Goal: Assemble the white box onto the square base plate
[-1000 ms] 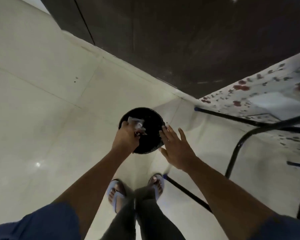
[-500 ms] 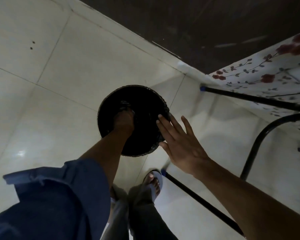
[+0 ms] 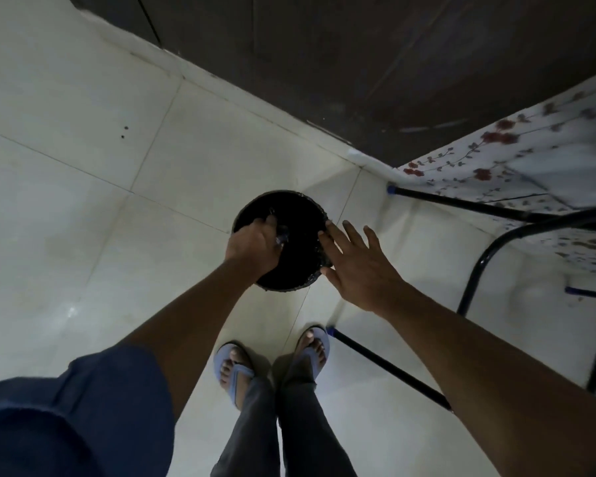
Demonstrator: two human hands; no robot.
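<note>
below, left hand (image 3: 253, 247) reaches into black bin (image 3: 303, 270), right hand (image 3: 356, 266) at rim

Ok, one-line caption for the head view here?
Standing on pale tiles, left hand reaches into a round black bin while the open right hand rests at its rim.

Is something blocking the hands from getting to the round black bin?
Nothing visible does. The left hand is over the black bin, clutching a clear scrap; the right hand, open, reaches its rim.
</note>
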